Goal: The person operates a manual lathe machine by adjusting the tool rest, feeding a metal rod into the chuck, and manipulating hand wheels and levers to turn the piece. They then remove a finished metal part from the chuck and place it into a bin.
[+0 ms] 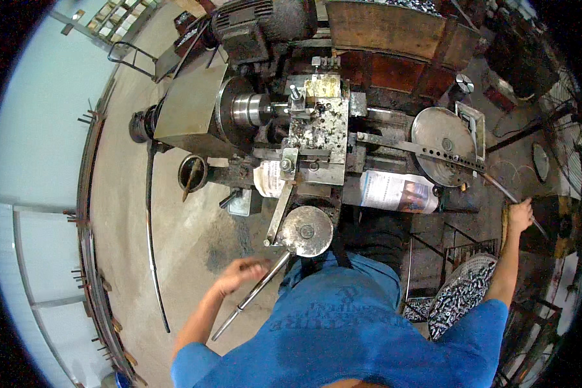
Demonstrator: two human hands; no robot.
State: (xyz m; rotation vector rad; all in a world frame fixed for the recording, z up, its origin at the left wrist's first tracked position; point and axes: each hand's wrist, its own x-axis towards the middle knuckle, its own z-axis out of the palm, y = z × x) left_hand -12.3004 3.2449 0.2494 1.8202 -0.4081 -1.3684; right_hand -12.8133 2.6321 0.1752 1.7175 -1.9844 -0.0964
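At the right, my right hand [521,216] is wrapped round a long metal lever rod [501,187]. That rod runs up to a perforated flat bar [449,156] lying over a large round metal disc [441,132]. On the other side, my left hand [239,275] is smeared by motion beside a shorter metal lever [252,294]; whether it touches is unclear. The shorter lever angles down from a smaller round disc [308,231] in front of my waist. Between the discs and the spindle chuck [249,110] stands the lathe's tool slide [321,132], spotted with dark grime.
A mesh basket of small metal parts [462,291] sits below my right arm. Printed paper sheets [398,191] lie on the machine. A round pot [193,173] is at its left. A thin rod [151,239] stretches over the floor, and a motor [264,22] sits behind.
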